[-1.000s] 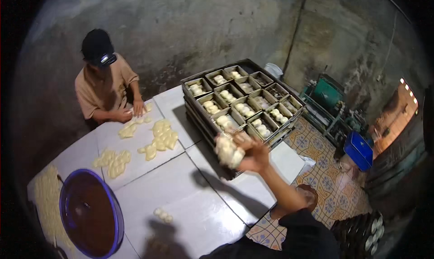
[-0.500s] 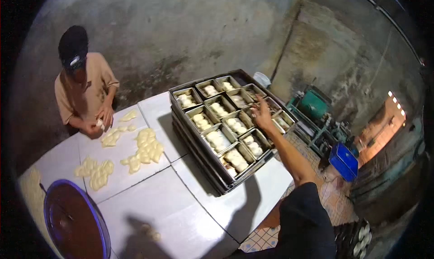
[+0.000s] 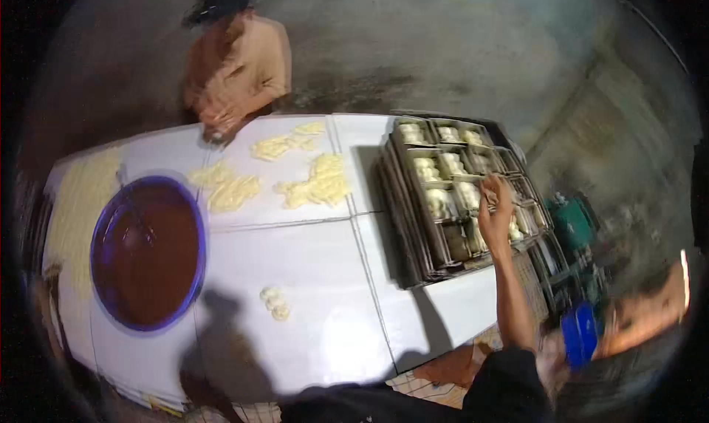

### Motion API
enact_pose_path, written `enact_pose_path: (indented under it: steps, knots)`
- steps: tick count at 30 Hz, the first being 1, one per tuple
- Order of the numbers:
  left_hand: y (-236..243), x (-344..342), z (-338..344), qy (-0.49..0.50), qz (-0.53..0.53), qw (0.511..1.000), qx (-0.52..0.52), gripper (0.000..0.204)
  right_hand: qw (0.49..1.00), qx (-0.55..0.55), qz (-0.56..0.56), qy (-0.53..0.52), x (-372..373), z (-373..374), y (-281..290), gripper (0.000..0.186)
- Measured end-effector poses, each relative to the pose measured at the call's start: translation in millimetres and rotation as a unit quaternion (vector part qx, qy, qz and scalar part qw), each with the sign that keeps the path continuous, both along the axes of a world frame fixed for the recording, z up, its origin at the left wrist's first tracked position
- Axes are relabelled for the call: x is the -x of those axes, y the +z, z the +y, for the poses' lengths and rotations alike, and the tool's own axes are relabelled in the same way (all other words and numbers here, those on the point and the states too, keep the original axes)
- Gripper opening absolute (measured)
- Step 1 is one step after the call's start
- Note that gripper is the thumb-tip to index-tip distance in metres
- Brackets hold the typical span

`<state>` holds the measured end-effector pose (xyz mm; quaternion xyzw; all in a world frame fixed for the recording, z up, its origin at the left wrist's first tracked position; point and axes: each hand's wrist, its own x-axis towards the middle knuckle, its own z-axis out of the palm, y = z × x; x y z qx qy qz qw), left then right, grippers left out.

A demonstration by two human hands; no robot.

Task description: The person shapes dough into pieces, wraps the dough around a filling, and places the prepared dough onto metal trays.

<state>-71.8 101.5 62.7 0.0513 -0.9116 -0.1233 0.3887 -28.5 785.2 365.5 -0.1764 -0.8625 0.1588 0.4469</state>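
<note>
My right hand (image 3: 496,205) is raised over the near part of a stack of dark trays (image 3: 402,223), its fingers blurred. Whether anything is in them does not show. The top tray carries several rectangular metal baking tins, many with pale dough pieces (image 3: 438,203) in them. One near-left tin (image 3: 456,244) looks dark inside. A short row of dough balls (image 3: 275,305) lies on the white tiled table (image 3: 303,257), left of the trays. My left hand is out of view.
A large blue-rimmed basin (image 3: 203,253) with brown contents stands at the left. Flattened dough clusters (image 3: 317,183) lie at the table's far side, where a co-worker (image 3: 240,72) stands with both hands together. Green machinery (image 3: 572,223) and a blue crate (image 3: 580,334) are at right.
The view has swung left, bringing the whole basin in. My right hand has drawn back from the far-right tins toward the nearer ones. The co-worker's hands stay close together.
</note>
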Motion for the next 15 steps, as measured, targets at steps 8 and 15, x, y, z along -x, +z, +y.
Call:
enact_pose_path:
  steps: [8, 15]
  knots:
    - [6.1, -17.1, -16.3, -0.010, -0.021, 1.000, -0.008, 0.035, 0.868, 0.178, -0.352, 0.300, 87.3, -331.9, -175.3, 0.054]
    - [-16.2, -5.4, -13.5, 0.187, -0.080, 0.971, 0.128, 0.033, 0.912, 0.062, -0.363, 0.180, 136.2, -375.8, -242.0, 0.026]
